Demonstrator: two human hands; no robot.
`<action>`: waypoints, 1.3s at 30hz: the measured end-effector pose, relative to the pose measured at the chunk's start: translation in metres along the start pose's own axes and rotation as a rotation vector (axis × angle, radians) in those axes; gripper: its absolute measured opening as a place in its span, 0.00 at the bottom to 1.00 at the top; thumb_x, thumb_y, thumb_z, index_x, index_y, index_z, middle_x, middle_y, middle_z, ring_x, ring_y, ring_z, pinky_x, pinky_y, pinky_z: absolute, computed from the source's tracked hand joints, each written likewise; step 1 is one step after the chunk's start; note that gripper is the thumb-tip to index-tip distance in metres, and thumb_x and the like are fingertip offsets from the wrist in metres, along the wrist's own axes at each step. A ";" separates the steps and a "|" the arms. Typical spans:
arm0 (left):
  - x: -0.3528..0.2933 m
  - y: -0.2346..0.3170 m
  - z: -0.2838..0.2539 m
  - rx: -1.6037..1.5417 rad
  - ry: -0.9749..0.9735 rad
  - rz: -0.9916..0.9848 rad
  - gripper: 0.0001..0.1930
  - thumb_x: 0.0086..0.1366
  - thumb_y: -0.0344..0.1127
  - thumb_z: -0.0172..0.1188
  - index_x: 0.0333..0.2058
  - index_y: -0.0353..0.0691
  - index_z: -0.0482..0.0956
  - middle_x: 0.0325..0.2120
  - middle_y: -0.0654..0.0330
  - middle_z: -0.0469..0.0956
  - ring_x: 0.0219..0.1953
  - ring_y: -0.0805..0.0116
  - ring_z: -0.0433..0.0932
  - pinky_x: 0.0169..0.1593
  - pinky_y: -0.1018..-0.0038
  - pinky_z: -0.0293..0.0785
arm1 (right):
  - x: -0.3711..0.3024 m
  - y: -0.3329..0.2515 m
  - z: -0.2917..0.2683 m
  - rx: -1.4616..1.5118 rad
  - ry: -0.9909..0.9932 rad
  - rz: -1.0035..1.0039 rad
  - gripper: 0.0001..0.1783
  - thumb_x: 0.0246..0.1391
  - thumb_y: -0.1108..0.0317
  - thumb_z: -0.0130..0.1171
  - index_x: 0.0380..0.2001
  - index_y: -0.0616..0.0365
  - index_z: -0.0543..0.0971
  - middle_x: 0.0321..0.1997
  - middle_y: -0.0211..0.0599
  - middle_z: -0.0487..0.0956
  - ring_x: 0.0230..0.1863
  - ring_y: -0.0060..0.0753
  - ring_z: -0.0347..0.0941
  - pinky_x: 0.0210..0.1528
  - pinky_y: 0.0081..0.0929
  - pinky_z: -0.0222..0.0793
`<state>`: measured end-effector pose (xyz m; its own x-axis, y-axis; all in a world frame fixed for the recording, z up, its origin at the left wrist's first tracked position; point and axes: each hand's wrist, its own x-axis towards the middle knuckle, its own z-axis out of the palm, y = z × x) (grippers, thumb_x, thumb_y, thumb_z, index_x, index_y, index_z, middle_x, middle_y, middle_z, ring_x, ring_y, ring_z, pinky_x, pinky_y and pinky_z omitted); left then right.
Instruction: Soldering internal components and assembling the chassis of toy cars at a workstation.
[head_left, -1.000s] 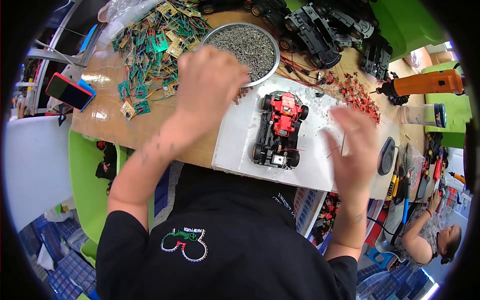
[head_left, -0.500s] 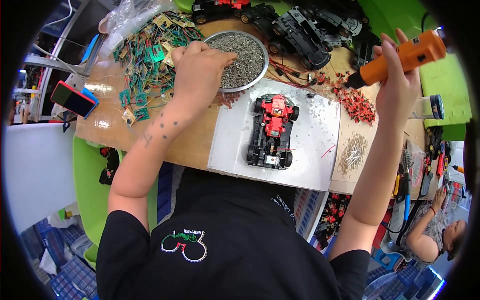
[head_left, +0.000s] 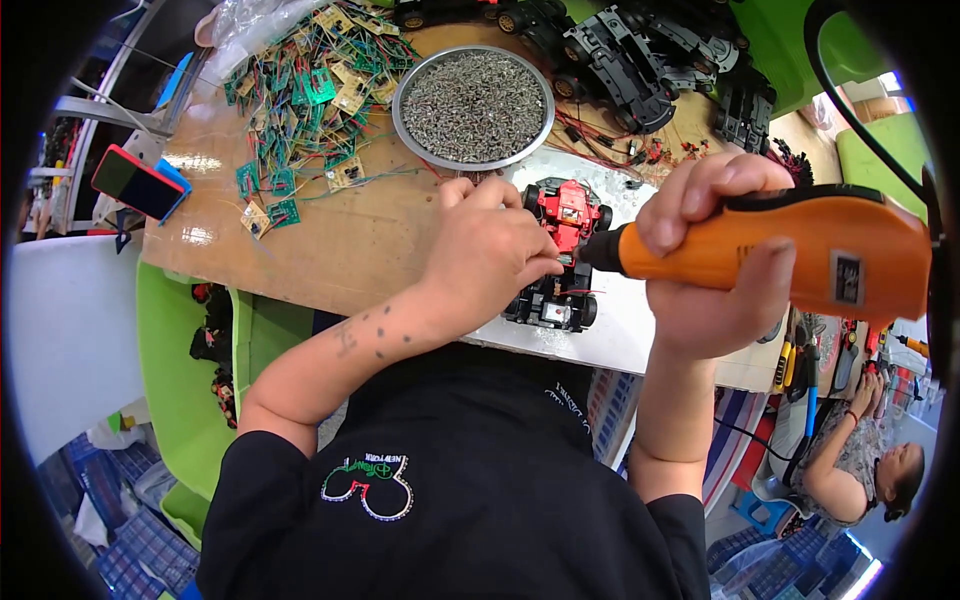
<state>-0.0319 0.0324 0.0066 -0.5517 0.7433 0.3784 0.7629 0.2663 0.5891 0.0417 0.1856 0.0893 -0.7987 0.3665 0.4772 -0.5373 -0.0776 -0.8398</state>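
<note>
A toy car chassis [head_left: 570, 205], black with a red centre piece, lies on a white board. Beside its left side is my left hand [head_left: 490, 245], thumb and fingertips pinched over the middle of the chassis. What the pinch holds is too small to make out. My right hand [head_left: 705, 255] is wrapped around an orange electric screwdriver [head_left: 830, 245], held nearly level. Its black nose points left, close to the left fingertips and over the chassis. Beyond the left hand stands a round metal dish [head_left: 397, 110] filled with small screws [head_left: 475, 105].
Wired green and tan circuit boards [head_left: 315, 90] are heaped at the far left. Several black car chassis [head_left: 620, 70] pile up at the back right. A phone [head_left: 140, 183] leans at the left edge. A cable [head_left: 850, 110] runs to the screwdriver. Another person [head_left: 840, 470] sits at the right.
My left hand has left the screw dish and come down to the chassis. My right hand has brought the screwdriver left and nearer, its nose now at the chassis.
</note>
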 end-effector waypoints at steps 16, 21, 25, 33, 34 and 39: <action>-0.006 0.000 0.007 -0.087 -0.010 -0.027 0.08 0.46 0.40 0.73 0.21 0.47 0.84 0.23 0.71 0.80 0.41 0.67 0.73 0.50 0.63 0.56 | -0.014 -0.004 0.007 0.036 -0.007 0.048 0.28 0.59 0.45 0.57 0.43 0.61 0.67 0.32 0.36 0.66 0.28 0.29 0.65 0.29 0.23 0.64; -0.006 0.001 0.007 -0.113 -0.029 -0.035 0.07 0.46 0.39 0.73 0.22 0.48 0.84 0.24 0.71 0.80 0.42 0.67 0.73 0.51 0.62 0.56 | -0.015 -0.006 0.006 0.027 0.007 0.076 0.28 0.58 0.45 0.57 0.43 0.61 0.67 0.32 0.36 0.66 0.27 0.28 0.65 0.28 0.23 0.64; -0.010 0.001 0.009 -0.152 -0.026 -0.064 0.07 0.46 0.40 0.73 0.23 0.48 0.84 0.24 0.72 0.81 0.42 0.67 0.73 0.51 0.62 0.56 | -0.017 -0.008 0.006 0.014 0.027 0.084 0.27 0.58 0.45 0.57 0.43 0.60 0.68 0.32 0.35 0.66 0.27 0.28 0.65 0.27 0.23 0.63; -0.018 0.002 0.011 -0.081 0.002 0.027 0.07 0.50 0.37 0.70 0.29 0.48 0.84 0.26 0.72 0.81 0.42 0.68 0.74 0.50 0.63 0.59 | -0.022 -0.007 0.005 -0.025 0.068 0.060 0.26 0.58 0.47 0.57 0.42 0.60 0.68 0.30 0.35 0.66 0.26 0.27 0.65 0.26 0.23 0.63; -0.020 0.002 0.008 -0.081 0.002 0.026 0.07 0.50 0.37 0.70 0.29 0.48 0.84 0.26 0.72 0.81 0.42 0.68 0.74 0.50 0.63 0.59 | -0.023 -0.006 0.005 -0.050 0.089 0.056 0.25 0.58 0.48 0.57 0.41 0.60 0.68 0.30 0.35 0.66 0.26 0.27 0.65 0.26 0.23 0.63; -0.033 0.010 0.005 -0.107 -0.026 0.182 0.07 0.52 0.32 0.67 0.32 0.45 0.84 0.29 0.71 0.82 0.40 0.68 0.78 0.46 0.68 0.64 | -0.026 -0.002 0.003 -0.091 0.100 0.083 0.23 0.59 0.49 0.55 0.41 0.59 0.68 0.30 0.35 0.66 0.26 0.27 0.65 0.27 0.22 0.63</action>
<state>-0.0046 0.0133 -0.0038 -0.3980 0.7891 0.4679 0.8081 0.0602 0.5859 0.0630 0.1735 0.0794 -0.8062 0.4529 0.3808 -0.4401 -0.0289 -0.8975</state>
